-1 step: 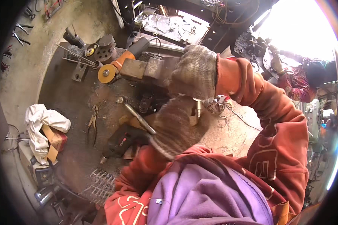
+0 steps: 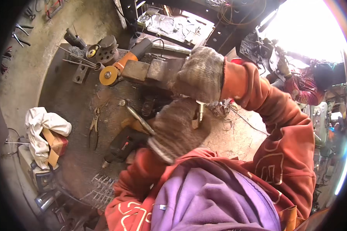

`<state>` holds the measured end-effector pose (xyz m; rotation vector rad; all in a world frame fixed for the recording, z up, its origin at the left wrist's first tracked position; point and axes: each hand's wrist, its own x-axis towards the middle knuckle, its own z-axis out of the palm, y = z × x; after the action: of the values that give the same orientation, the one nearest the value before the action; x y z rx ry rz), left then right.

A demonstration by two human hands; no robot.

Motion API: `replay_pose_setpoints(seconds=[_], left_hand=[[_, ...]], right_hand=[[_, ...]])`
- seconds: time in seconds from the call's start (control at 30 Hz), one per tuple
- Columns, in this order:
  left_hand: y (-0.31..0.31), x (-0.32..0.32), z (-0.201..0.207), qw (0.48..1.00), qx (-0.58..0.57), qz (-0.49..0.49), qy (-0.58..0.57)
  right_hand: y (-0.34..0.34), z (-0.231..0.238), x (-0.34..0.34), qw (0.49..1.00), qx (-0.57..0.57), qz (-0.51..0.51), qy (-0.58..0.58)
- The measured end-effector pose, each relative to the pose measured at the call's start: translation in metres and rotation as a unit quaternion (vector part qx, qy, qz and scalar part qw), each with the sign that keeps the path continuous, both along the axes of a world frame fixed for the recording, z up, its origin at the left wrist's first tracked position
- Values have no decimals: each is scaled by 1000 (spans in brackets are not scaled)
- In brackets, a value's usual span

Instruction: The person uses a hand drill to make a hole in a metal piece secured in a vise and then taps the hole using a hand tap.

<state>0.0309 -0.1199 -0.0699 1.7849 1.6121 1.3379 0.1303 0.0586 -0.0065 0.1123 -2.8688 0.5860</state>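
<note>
My right hand (image 2: 200, 75), in a grimy knit glove, is closed at the end of a bench vise (image 2: 156, 69) with blocky metal jaws; what its fingers grip is hidden. Just below, my left hand (image 2: 179, 129), gloved too and slightly blurred, is curled with its back toward me, hiding whatever it holds. A small brass-and-steel cylindrical piece (image 2: 199, 113) shows beside its fingers. From under the left glove's cuff side, a silver bar (image 2: 138, 117) with a rounded end slants up to the left. Beneath that wrist lies a dark power tool (image 2: 121, 148).
An orange angle grinder (image 2: 129, 57) with a yellow disc lies behind the vise. Pliers (image 2: 93, 125) rest on the dark bench (image 2: 71, 111). At left are a white cloth (image 2: 40, 127) and an opened box (image 2: 58, 146). Another person (image 2: 308, 81) works at upper right.
My left hand has shifted slightly left, and the silver bar's near end shows a little further left. My right hand stays almost in place at the vise.
</note>
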Motion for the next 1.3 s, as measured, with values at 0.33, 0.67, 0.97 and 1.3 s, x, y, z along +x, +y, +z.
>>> replay_pose_setpoints(seconds=[0.33,0.67,0.97,1.3], left_hand=[[8,-44,39,983,-69,-76,153],[4,-1,27,975,-96,166,110],[45,-57,25,994,-25,-75,71],[152,-69,33,948,-16,-303,93]], right_hand=[[39,4,4,944,-87,2,-319],[41,11,23,879,-308,13,-364],[20,1,41,857,-395,-128,-307],[-89,0,42,646,-567,-510,-8]])
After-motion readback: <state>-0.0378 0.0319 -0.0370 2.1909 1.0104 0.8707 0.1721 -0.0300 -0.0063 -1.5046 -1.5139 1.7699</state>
